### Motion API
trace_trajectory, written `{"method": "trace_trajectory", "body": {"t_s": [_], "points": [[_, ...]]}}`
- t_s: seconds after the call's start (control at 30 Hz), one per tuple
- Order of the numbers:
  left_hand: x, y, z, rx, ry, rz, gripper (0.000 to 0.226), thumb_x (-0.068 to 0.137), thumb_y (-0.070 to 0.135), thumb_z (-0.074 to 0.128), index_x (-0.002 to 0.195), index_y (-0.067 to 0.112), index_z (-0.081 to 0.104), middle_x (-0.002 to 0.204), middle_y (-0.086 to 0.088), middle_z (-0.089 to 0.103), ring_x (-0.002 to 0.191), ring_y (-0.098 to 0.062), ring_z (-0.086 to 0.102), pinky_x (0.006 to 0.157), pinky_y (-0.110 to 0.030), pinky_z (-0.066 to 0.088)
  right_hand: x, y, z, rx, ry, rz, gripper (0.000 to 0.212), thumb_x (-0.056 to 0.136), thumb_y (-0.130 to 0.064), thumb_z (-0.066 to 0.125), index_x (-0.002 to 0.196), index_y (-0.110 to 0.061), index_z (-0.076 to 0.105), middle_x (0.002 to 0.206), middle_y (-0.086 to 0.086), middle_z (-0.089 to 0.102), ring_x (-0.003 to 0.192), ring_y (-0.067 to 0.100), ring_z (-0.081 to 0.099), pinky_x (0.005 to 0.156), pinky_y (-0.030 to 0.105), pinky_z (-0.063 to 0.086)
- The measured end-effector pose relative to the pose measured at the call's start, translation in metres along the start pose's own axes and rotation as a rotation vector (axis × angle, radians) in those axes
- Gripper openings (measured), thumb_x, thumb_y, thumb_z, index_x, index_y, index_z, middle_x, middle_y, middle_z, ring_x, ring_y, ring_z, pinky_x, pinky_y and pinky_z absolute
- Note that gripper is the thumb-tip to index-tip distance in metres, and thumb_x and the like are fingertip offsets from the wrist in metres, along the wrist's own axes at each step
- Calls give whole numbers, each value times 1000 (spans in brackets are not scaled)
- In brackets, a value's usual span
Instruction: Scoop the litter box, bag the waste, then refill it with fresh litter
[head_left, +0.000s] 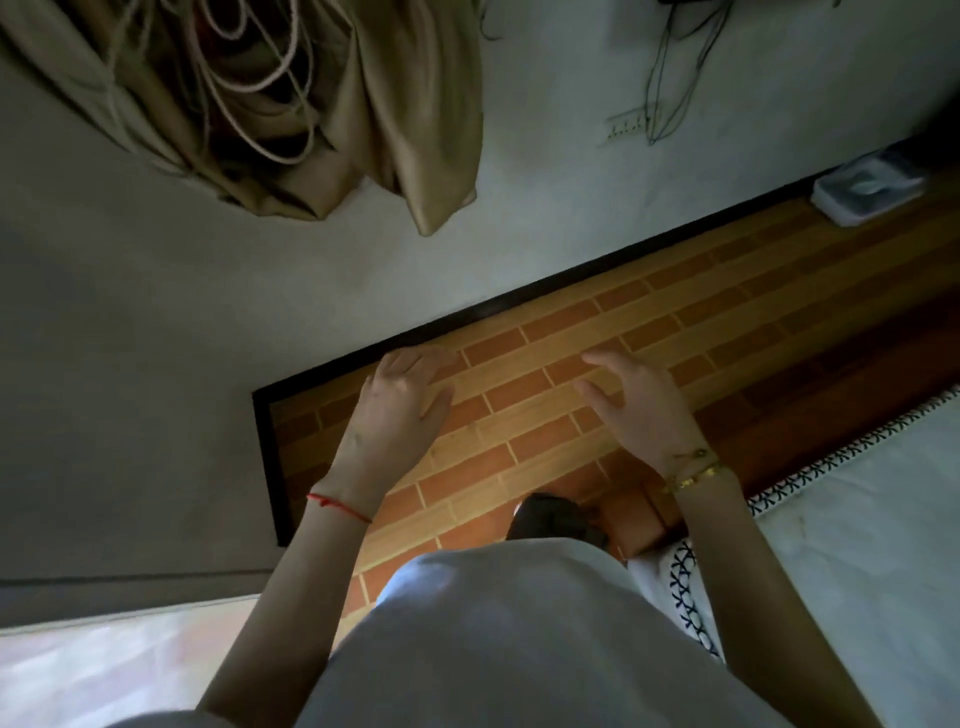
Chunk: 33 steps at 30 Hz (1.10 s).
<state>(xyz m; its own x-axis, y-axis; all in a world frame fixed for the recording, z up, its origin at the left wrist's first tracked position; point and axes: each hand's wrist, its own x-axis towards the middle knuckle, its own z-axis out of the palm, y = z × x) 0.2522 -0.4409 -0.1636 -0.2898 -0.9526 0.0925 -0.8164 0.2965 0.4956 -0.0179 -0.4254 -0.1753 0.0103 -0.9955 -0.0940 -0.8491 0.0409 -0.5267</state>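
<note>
The left hand (402, 400) hangs loose and the right hand (631, 400) is spread. Both are empty above the brick floor (519, 395), maybe for balance. No litter box shows. Farther along the floor, a white box (867, 195) sits by the wall (519, 208).

The floor (519, 395) in front of me is laid in a brick pattern of orange and tan strips, bounded by a black skirting strip (467, 318) along the wall. A flat white box (867, 195) lies on it at the far right, close to the skirting. A white cloth with a dark cross-stitched border (852, 530) covers the floor on my right, and a dark object (550, 515), too dim to identify, sits near its corner.
</note>
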Motion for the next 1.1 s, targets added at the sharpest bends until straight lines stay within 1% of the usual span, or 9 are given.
{"method": "trace_trajectory", "body": {"t_s": [0.13, 0.23, 0.37, 0.43, 0.63, 0.83, 0.97, 1.03, 1.1], "points": [[61, -2, 9, 1, -41, 48, 36, 94, 18, 59, 129, 11, 61, 128, -8, 62, 123, -28, 52, 101, -50, 46, 43, 18, -6, 3, 52, 42, 44, 93, -36, 53, 132, -17, 53, 133, 1, 57, 124, 17, 51, 101, 28, 39], [108, 6, 18, -6, -58, 69, 35, 96, 18, 58, 130, 11, 60, 131, -6, 61, 125, -23, 50, 106, -45, 43, 77, 31, -15, 16, 81, 83, 41, 93, -32, 56, 130, -17, 54, 130, 1, 58, 120, 16, 53, 97, 23, 38], [182, 19, 34, -21, -89, 146, 36, 92, 11, 63, 129, 10, 61, 129, -9, 62, 121, -27, 53, 103, -48, 46, 128, 60, -40, 39, 127, 108, 41, 92, -32, 57, 130, -17, 55, 129, 2, 59, 121, 18, 53, 100, 35, 46], [223, 31, 42, -21, -104, 180, 35, 93, 9, 62, 128, 8, 62, 127, -11, 63, 120, -30, 55, 103, -42, 45, 155, 77, -58, 39, 143, 125, 40, 91, -30, 58, 128, -17, 56, 127, 3, 61, 119, 20, 54, 99, 39, 47], [337, 74, 74, -52, -131, 258, 34, 97, 17, 57, 131, 14, 60, 132, -3, 60, 125, -21, 50, 105, -31, 37, 226, 129, -119, 4, 197, 216, 39, 91, -29, 60, 128, -18, 56, 126, 3, 61, 117, 19, 54, 99, 32, 43], [424, 121, 108, -78, -184, 308, 33, 99, 17, 56, 132, 15, 60, 133, 0, 59, 125, -17, 49, 103, -20, 28, 275, 189, -168, -13, 243, 271, 38, 91, -35, 57, 128, -24, 55, 125, -1, 61, 115, 17, 55, 99, 41, 46], [476, 155, 132, -100, -248, 373, 32, 99, 16, 56, 130, 14, 60, 132, -4, 61, 124, -20, 52, 104, -27, 33, 292, 227, -195, 24, 313, 341, 36, 91, -34, 56, 126, -24, 57, 121, -2, 62, 104, 18, 60, 94, 44, 49], [503, 171, 147, -98, -291, 403, 35, 98, 23, 52, 132, 14, 60, 133, -5, 60, 125, -21, 52, 106, -31, 36, 300, 246, -206, 31, 328, 385, 37, 91, -34, 57, 126, -22, 57, 122, 0, 62, 109, 19, 59, 96, 45, 47], [529, 188, 163, -110, -331, 431, 41, 95, 28, 48, 132, 14, 59, 134, -5, 60, 125, -22, 51, 106, -30, 33, 307, 265, -215, 36, 351, 430, 39, 91, -33, 58, 127, -18, 58, 124, 2, 62, 116, 20, 56, 100, 45, 44]]}}
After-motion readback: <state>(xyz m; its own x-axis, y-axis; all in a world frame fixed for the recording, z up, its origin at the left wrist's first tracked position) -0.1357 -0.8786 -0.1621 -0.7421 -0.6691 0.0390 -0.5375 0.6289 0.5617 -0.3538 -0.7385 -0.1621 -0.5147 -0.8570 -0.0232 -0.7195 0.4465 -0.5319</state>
